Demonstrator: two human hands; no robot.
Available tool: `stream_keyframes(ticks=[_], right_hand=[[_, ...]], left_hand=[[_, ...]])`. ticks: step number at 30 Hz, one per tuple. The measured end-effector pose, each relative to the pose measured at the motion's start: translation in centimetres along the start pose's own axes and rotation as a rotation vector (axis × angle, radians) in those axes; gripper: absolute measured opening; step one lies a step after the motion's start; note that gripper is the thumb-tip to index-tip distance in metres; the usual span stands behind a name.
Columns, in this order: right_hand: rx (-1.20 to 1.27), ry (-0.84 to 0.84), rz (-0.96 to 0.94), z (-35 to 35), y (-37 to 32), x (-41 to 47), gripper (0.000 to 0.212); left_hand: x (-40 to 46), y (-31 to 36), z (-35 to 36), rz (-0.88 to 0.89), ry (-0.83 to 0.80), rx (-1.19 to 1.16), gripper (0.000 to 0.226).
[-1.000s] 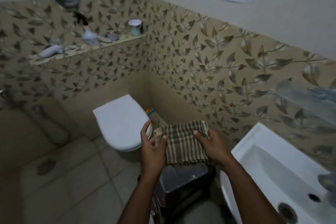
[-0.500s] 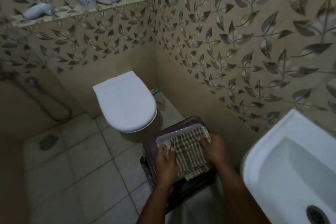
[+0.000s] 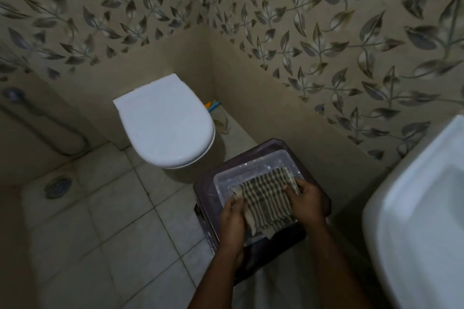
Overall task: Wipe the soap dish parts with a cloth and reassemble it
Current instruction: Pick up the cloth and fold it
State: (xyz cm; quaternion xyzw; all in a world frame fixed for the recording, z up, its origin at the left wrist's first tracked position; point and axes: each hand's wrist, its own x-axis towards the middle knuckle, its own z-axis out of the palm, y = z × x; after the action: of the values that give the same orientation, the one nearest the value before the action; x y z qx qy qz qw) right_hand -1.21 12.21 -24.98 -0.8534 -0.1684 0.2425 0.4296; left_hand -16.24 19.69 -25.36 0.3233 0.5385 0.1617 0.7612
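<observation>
A striped brown and cream cloth (image 3: pixel 267 202) lies spread on a clear plastic lid or tray (image 3: pixel 253 168), which rests on a dark stool (image 3: pixel 251 150). My left hand (image 3: pixel 232 221) grips the cloth's left edge. My right hand (image 3: pixel 307 202) presses on its right side, fingers curled over the fabric. No soap dish parts show; anything under the cloth is hidden.
A white toilet (image 3: pixel 167 120) with its lid down stands just beyond the stool. A white washbasin (image 3: pixel 414 208) fills the right edge. The tiled floor has a round drain (image 3: pixel 58 186) at the left. Leaf-patterned walls close in behind and to the right.
Both hands lowered the cloth from chest height down onto the clear tray on the stool. My view tilted downward and the shelf left the frame.
</observation>
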Motion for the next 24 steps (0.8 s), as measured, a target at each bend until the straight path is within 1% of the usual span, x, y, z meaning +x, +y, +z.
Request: stream_keyframes(ticks=[2, 8, 11, 12, 13, 14, 15, 17, 18, 20, 21, 22, 24], right_hand=[[0.022, -0.016, 0.002, 0.4, 1.0, 0.4, 0.014], [0.05, 0.005, -0.056, 1.8, 3.4, 2.4, 0.015], [0.05, 0.01, -0.057, 2.8, 4.5, 3.8, 0.018], [0.045, 0.011, -0.042, 3.1, 4.9, 4.1, 0.025], [0.035, 0.009, -0.027, 3.3, 5.1, 4.3, 0.036], [0.01, 0.01, -0.029, 3.5, 5.3, 4.3, 0.047], [-0.046, 0.018, -0.056, 3.7, 5.7, 4.1, 0.053], [-0.238, 0.046, -0.176, 4.1, 6.2, 3.5, 0.049], [-0.33, 0.047, -0.254, 4.6, 6.3, 3.1, 0.045], [-0.49, -0.036, -0.351, 5.6, 6.7, 2.5, 0.046], [-0.596, -0.112, -0.361, 6.2, 6.9, 2.2, 0.052], [-0.707, -0.192, -0.341, 6.8, 7.2, 1.9, 0.058], [-0.871, -0.297, -0.273, 7.6, 7.9, 1.4, 0.065]], left_hand=[[0.8, -0.5, 0.0, -0.016, -0.025, -0.048, 0.039], [3.6, -0.7, 0.4, -0.054, -0.063, -0.162, 0.048], [4.8, -1.1, 0.5, -0.025, -0.079, -0.167, 0.049], [5.0, -1.3, 0.4, -0.019, -0.082, -0.155, 0.049], [5.1, -1.4, 0.4, -0.018, -0.087, -0.147, 0.049], [5.1, -1.6, 0.3, -0.011, -0.085, -0.125, 0.051], [5.1, -1.8, 0.3, 0.009, -0.078, -0.074, 0.05], [4.9, -2.5, 0.2, 0.084, -0.009, 0.104, 0.046], [4.8, -2.8, 0.1, 0.161, 0.024, 0.206, 0.044], [4.9, -3.8, 0.0, 0.362, -0.01, 0.475, 0.048], [5.2, -4.4, -0.1, 0.473, -0.051, 0.683, 0.052], [5.5, -4.8, -0.3, 0.596, -0.068, 0.971, 0.055], [6.1, -5.3, -1.1, 0.842, -0.012, 1.56, 0.066]])
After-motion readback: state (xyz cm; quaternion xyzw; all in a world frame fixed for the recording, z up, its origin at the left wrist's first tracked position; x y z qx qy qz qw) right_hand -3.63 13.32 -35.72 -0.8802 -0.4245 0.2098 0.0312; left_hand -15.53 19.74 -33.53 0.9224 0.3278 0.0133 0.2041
